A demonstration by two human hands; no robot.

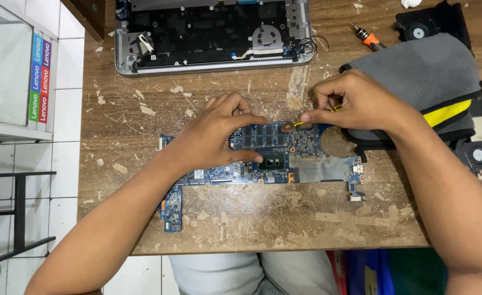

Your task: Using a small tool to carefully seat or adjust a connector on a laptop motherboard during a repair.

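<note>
Pretty cramped setup here: the blue motherboard (263, 158) lies flat in the middle of a scuffed wooden desk (263, 224), with a bare strip of wood between it and the near edge, and more bare wood off to its left toward the desk's left edge. Up top, the opened laptop shell (213, 35) takes up the far side, and a grey cloth (421, 76) with a yellow stripe crowds the right, with a small fan (477, 154) just beside it. The left hand (213, 136) is curled down on the board's left-middle, fingertips pressing on it. The right hand (356, 101) is pinched shut on a small yellow-handled tool (298, 124), its tip touching the board's top edge, right next to the left hand's fingers.
</note>
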